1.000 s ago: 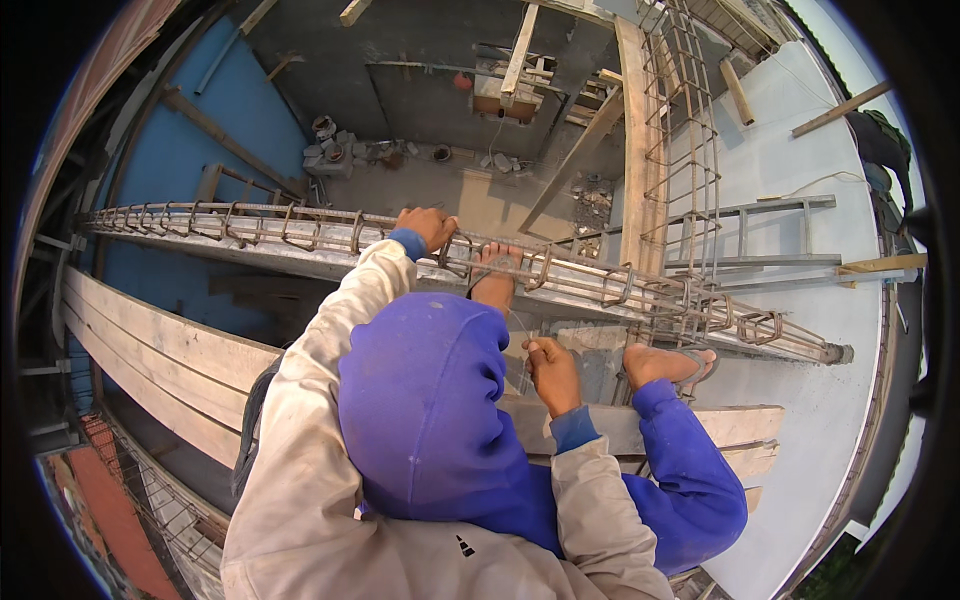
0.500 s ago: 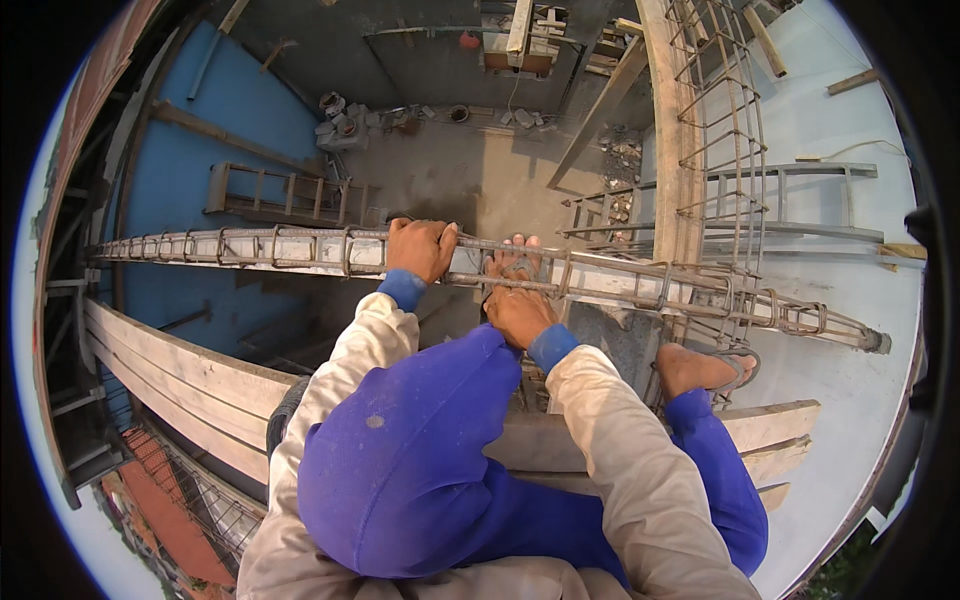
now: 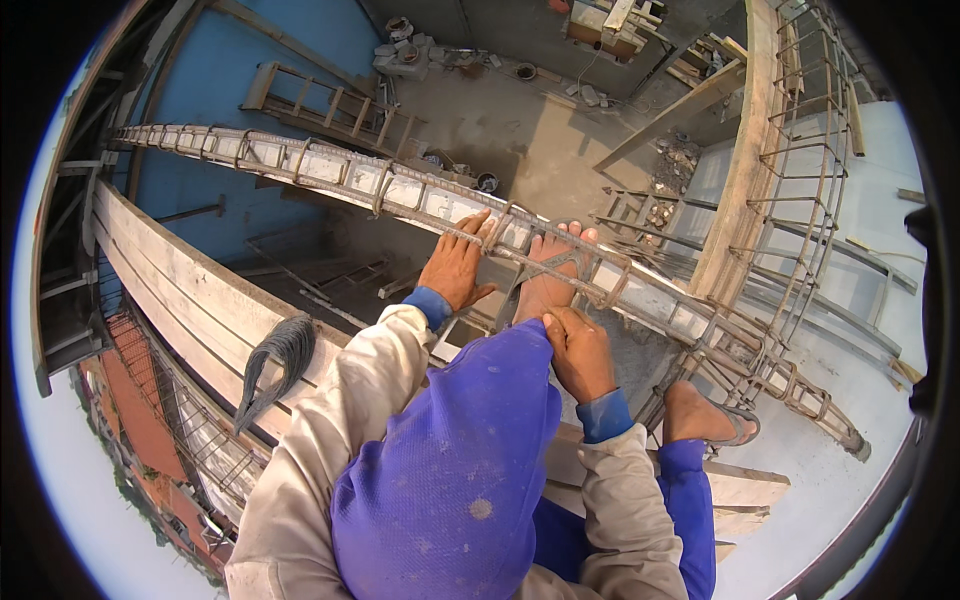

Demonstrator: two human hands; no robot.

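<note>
My left hand (image 3: 457,265) is open, its fingers stretched out against the near side of a long rebar cage (image 3: 400,200) that runs across in front of me. My right hand (image 3: 582,352) is closed at the lower edge of my blue trouser leg (image 3: 450,440), by the ankle; its fingertips are partly hidden. One sandaled foot (image 3: 555,262) stands on the beam under the cage bars, between my hands. The other sandaled foot (image 3: 705,415) is farther right, beside the cage's right part.
A bundle of dark wire (image 3: 275,365) lies over wooden planks (image 3: 190,290) at left. A timber (image 3: 745,170) and another rebar cage (image 3: 815,170) meet the beam at right. Far below lies a concrete floor (image 3: 500,125) with a wooden frame (image 3: 330,105) and rubble (image 3: 675,165).
My left hand has let go of the rebar cage and spread its fingers. My right hand has moved from the foot to the trouser leg. The view has turned and shifted.
</note>
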